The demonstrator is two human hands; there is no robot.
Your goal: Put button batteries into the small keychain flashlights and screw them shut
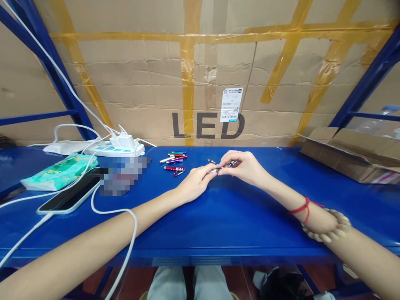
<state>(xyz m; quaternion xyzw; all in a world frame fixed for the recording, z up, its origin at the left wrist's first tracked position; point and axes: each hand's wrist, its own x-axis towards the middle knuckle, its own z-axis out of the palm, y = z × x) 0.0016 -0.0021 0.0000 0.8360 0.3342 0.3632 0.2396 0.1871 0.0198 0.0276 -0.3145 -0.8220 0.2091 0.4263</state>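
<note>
- Your left hand (195, 183) and right hand (245, 166) meet over the middle of the blue table (225, 216), fingertips pinched from either side on a small silvery cylindrical part (218, 169), too small to identify further.
- Both hands are closed on that part; the left wrist rests on the tabletop, and the right wrist carries a red string (302, 207) and a beaded bracelet (328, 231).
- A short row of tiny dark pieces (211, 161) lies on the table just behind your fingers.
- A cluster of small coloured pen-shaped lights (174, 160) lies left of the hands, well apart from them; one red one has a key clip.
- Further left: a white power strip (115, 148) with plugs, a phone (70, 196) on a white cable (125, 212), and a green patterned packet (58, 171).
- A cardboard sheet marked LED (208, 125) stands behind the table; an open cardboard box (350, 156) sits at the right.
</note>
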